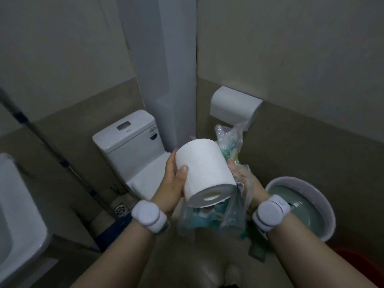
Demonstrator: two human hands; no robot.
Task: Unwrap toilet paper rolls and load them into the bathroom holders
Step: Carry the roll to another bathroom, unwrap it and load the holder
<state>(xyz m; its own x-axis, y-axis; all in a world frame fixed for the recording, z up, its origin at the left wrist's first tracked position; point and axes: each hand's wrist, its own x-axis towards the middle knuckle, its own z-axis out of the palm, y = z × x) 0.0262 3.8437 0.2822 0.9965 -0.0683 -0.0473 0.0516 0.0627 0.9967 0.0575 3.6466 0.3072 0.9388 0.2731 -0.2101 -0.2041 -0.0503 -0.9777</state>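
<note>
Off to the far left of our left hand (173,179) sits the edge of a sink (22,215), and beyond that hand, up and to its left, the toilet (133,146) against the wall. Our left hand is clasped around the bare toilet paper roll (204,171), thumb over the near side and fingers behind, so the roll tilts with its core end facing us; we judge this grip keeps the roll clear while the wrapping comes away. Just right of the roll, our right hand (241,173) is closed on the crumpled plastic wrapper (228,142), which also hangs below the roll, probably to pull it free. Above and beyond the right hand, the wall holder (234,104) is mounted, a strip of paper trailing from it. Down to the right of that hand stands a white bucket (320,196), seemingly holding water.
</note>
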